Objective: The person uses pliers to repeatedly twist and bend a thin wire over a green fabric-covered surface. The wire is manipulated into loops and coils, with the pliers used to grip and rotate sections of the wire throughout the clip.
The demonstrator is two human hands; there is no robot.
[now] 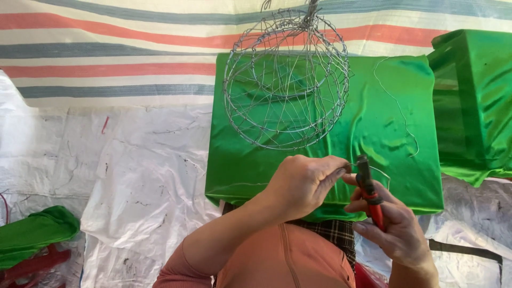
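1. A person's left hand (303, 181) pinches a thin wire (373, 169), fingers closed together on its end, just above the near edge of a green cloth-covered block (384, 160).
2. The right hand (397, 232) grips red-handled pliers (368, 189), fingers wrapped tight around the handles. The dark tips meet the wire beside the left fingertips. Whether the tips are fully closed on the wire cannot be told.
3. A round wire cage (286, 80) hangs over the far left part of the block, above both hands. A loose strand of wire (400, 106) trails across the cloth toward the block's right edge.
4. Risk: the plier tips sit very close to the left fingers, so a slip could nip or jab them.
5. Risk: the wire is thin and springy; if the pinch loosens, the end could flick free toward the hands.
6. Risk: the cloth looks slick and rumpled, so the loose strand could slide off the edge or snag.
7. Risk: the cage appears to hang freely, and a raised hand could bump it into swinging.
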